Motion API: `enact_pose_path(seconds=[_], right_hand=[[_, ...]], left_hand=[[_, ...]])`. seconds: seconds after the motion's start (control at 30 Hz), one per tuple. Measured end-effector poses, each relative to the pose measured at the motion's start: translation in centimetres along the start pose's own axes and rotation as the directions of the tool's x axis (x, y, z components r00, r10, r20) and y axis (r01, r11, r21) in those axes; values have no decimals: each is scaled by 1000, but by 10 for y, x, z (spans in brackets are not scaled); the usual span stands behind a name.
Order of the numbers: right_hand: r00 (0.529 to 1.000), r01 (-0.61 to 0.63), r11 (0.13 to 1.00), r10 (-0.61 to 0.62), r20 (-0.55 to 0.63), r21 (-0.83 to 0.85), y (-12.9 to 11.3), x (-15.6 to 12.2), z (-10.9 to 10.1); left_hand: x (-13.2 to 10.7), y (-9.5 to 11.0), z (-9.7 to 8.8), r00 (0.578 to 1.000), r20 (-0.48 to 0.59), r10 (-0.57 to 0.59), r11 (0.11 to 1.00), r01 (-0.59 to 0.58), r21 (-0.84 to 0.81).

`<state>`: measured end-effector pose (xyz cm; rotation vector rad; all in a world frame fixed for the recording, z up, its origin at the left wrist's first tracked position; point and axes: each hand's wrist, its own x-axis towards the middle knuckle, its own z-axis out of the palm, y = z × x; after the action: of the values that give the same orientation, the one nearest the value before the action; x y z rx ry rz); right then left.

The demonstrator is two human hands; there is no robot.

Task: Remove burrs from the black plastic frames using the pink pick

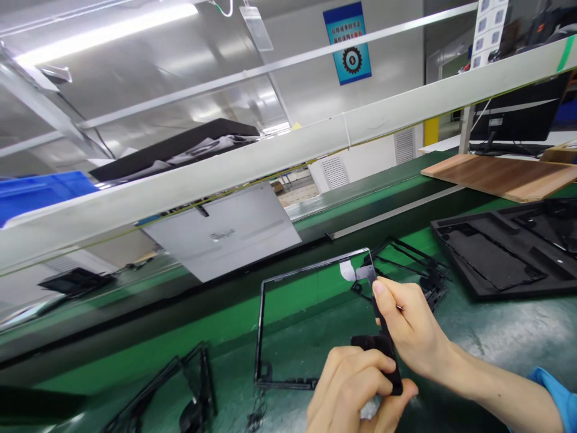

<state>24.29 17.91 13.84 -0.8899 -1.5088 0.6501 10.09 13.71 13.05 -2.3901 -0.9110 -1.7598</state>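
A thin black rectangular frame [260,328], with an open middle, is held up tilted in front of me. My left hand [354,391] is closed around its lower right corner, where a flat black piece [373,344] also shows. My right hand [412,325] pinches the frame's right side higher up, thumb against the edge. A small shiny bit shows between its fingers, too small to name. Near the frame's upper right corner hangs a whitish piece of film [347,270].
Other black frames lie on the green bench, at the lower left [202,385] and behind my hands. A black foam tray [500,288] sits at right, near a wooden board [505,174]. A white shelf beam [306,144] crosses above. A silver panel [225,234] stands behind.
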Motion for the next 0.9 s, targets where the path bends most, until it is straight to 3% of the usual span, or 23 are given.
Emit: enact_pose_path(seconds=[0.13,0.23,0.37,0.63,0.9], right_hand=[[995,82,993,-87,-48,-87,0,-1,-1],[987,132,980,-144,-71,-152,1,-1,-1],[978,184,959,-201,-62,-214,3,-3,1],[954,269,920,-294,-49,-286,7,-9,3],[954,275,918,-297,-38,-284,5,-9,5]], left_hand=[[-2,-5,-5,995,59,-82,996,81,29],[-5,-9,-7,975,157,-154,985,165,-55],[-7,-12,-8,956,194,-218,970,235,-69],[-10,-13,-10,944,265,-194,976,212,-41],[-14,-11,-4,968,218,-123,992,111,62]])
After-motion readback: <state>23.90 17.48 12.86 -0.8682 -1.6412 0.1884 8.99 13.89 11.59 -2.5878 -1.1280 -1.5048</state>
